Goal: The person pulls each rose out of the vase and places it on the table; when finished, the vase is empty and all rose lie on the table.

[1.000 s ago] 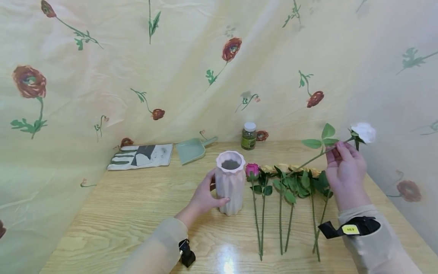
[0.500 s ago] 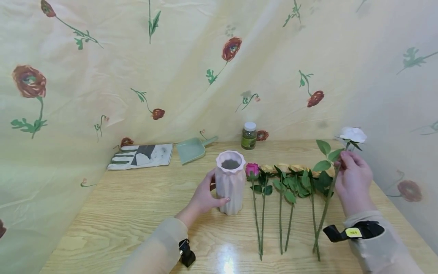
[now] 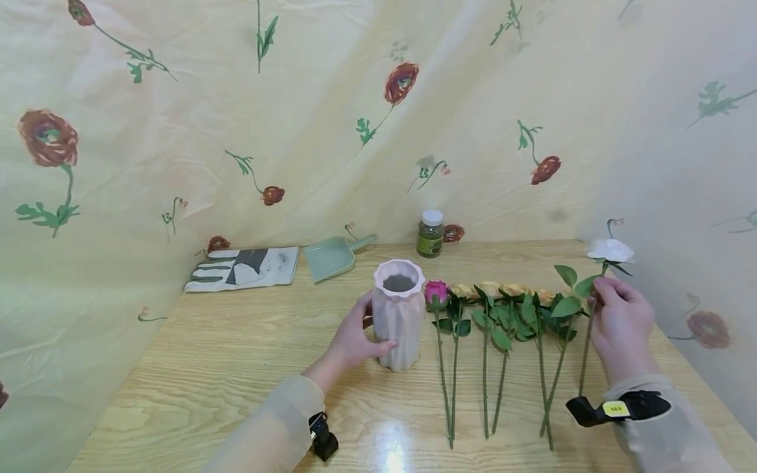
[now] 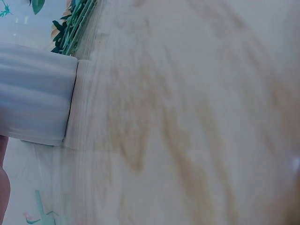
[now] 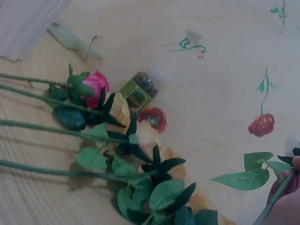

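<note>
A: Left hand?
B: Wrapped round the side of the pink ribbed vase, fingers curled on it. Vase stands upright on the wooden table, near the middle.
A: Anything in the vase?
B: Dark grey inside the mouth; can't tell what it is. No stems in it.
A: Right hand?
B: Pinching the stem of a white rose just under the bloom, stem hanging down to the table at the right end.
A: Other flowers?
B: A row lying flat between the vase and the right hand: one pink rose just beside the vase, then yellow roses.
A: Other containers?
B: A jar with a white lid at the back, dark green contents. Green scoop and a glove back left.
</note>
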